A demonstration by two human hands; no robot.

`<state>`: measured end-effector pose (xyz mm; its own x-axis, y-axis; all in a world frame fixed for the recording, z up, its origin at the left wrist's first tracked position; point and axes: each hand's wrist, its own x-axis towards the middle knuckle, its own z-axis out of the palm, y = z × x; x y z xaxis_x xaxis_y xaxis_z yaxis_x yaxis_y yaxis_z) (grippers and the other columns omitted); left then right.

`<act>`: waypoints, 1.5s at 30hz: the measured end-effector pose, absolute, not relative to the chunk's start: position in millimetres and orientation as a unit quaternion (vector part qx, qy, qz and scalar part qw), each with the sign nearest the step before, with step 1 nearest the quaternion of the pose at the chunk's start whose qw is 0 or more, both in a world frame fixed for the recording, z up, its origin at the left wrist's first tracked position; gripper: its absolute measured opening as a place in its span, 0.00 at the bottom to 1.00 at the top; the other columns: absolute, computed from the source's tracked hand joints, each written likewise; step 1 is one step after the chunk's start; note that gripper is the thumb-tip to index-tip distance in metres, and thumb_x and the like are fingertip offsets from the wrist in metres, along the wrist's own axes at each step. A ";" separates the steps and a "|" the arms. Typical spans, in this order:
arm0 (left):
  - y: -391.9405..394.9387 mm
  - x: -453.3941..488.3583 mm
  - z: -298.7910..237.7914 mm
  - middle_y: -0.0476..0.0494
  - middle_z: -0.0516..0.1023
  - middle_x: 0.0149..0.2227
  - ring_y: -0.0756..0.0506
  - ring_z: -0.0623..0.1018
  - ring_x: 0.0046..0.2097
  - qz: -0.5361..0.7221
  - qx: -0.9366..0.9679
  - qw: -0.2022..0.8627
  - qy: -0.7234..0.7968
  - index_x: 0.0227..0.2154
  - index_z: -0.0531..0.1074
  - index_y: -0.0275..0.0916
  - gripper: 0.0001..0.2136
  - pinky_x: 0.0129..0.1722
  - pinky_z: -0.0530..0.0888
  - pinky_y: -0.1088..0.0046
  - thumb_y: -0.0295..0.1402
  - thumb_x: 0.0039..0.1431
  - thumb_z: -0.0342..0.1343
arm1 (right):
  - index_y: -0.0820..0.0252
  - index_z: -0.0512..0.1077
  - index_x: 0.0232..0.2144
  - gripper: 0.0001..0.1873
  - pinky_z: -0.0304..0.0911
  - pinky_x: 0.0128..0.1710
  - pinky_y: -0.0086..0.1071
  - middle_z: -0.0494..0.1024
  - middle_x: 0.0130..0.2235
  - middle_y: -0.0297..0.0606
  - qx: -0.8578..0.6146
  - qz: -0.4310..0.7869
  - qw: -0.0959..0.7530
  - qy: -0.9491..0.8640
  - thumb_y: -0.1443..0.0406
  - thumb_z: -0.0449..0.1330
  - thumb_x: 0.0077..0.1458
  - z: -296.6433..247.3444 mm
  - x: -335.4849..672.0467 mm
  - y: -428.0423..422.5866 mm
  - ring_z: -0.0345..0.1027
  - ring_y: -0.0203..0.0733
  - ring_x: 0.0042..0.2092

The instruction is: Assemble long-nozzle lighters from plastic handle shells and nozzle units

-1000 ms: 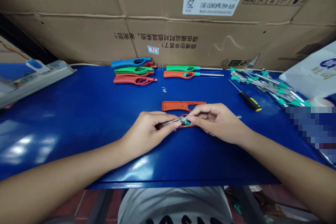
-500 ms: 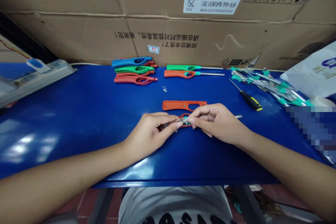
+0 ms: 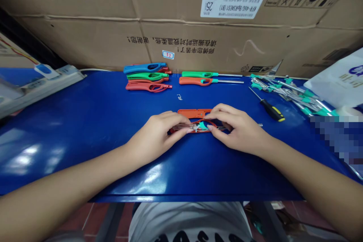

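An open orange lighter shell (image 3: 195, 127) lies on the blue table (image 3: 85, 128) between my hands. A metal tube with a teal part (image 3: 202, 125) rests in it. My left hand (image 3: 159, 132) pinches the left end of that tube against the shell. My right hand (image 3: 232, 126) has its fingers curled down on the right part of the shell and the teal piece. A second orange shell half (image 3: 193, 113) lies just behind them.
Stacked blue, green and red lighter shells (image 3: 147, 76) and two finished lighters (image 3: 210, 77) lie at the back. A yellow-black screwdriver (image 3: 269, 107) and a heap of metal tube parts (image 3: 292, 92) sit right. Cardboard boxes (image 3: 181, 19) wall the back; a power strip (image 3: 42, 79) lies left.
Both hands have lowered the tube with the teal part from just above the table into the orange shell and now press it flat. The view shifted slightly.
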<state>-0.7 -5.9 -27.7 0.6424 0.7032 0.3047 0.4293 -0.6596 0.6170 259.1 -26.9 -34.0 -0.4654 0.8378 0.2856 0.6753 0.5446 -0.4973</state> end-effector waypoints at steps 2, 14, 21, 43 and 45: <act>-2.8 -1.6 -28.2 0.44 0.82 0.41 0.46 0.79 0.43 0.270 0.887 0.213 0.308 0.43 0.79 0.39 0.06 0.45 0.74 0.70 0.33 0.67 0.59 | 0.57 0.76 0.51 0.15 0.65 0.33 0.32 0.76 0.50 0.42 -0.455 0.126 0.221 -0.853 0.63 0.59 0.63 -33.2 260.7 -27.8 0.71 0.37 0.36; 2.0 -3.6 -37.4 0.42 0.81 0.42 0.43 0.76 0.42 0.232 0.903 0.167 0.320 0.46 0.79 0.37 0.09 0.43 0.74 0.65 0.33 0.66 0.60 | 0.56 0.74 0.55 0.19 0.65 0.31 0.33 0.75 0.57 0.43 -0.460 0.040 0.134 -0.877 0.60 0.55 0.64 -29.4 259.2 -33.7 0.73 0.37 0.34; 3.4 -8.0 -29.2 0.42 0.82 0.41 0.42 0.77 0.43 0.214 0.912 0.163 0.311 0.44 0.81 0.37 0.08 0.44 0.75 0.65 0.27 0.64 0.60 | 0.55 0.73 0.56 0.20 0.64 0.30 0.33 0.75 0.57 0.44 -0.458 0.014 0.122 -0.880 0.59 0.55 0.66 -29.9 258.2 -36.1 0.72 0.37 0.33; 2.4 -9.3 -26.4 0.49 0.86 0.42 0.45 0.83 0.43 0.207 0.907 0.207 0.304 0.46 0.82 0.42 0.15 0.45 0.78 0.69 0.20 0.62 0.58 | 0.54 0.71 0.61 0.22 0.70 0.32 0.35 0.73 0.62 0.42 -0.450 -0.029 0.059 -0.891 0.58 0.54 0.67 -30.3 255.8 -38.6 0.78 0.45 0.42; 2.1 -10.2 -24.6 0.49 0.86 0.43 0.46 0.83 0.43 0.202 0.904 0.213 0.311 0.47 0.82 0.43 0.16 0.45 0.78 0.70 0.20 0.62 0.58 | 0.54 0.71 0.60 0.22 0.70 0.33 0.35 0.73 0.62 0.43 -0.439 -0.031 0.055 -0.896 0.58 0.54 0.67 -29.3 254.4 -40.0 0.78 0.47 0.45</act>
<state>-10.2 2.1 -24.6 0.7242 0.6490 0.2333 0.4770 -0.7157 0.5102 254.4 -40.0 -29.3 -0.6079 0.7840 0.1259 0.7908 0.6120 0.0073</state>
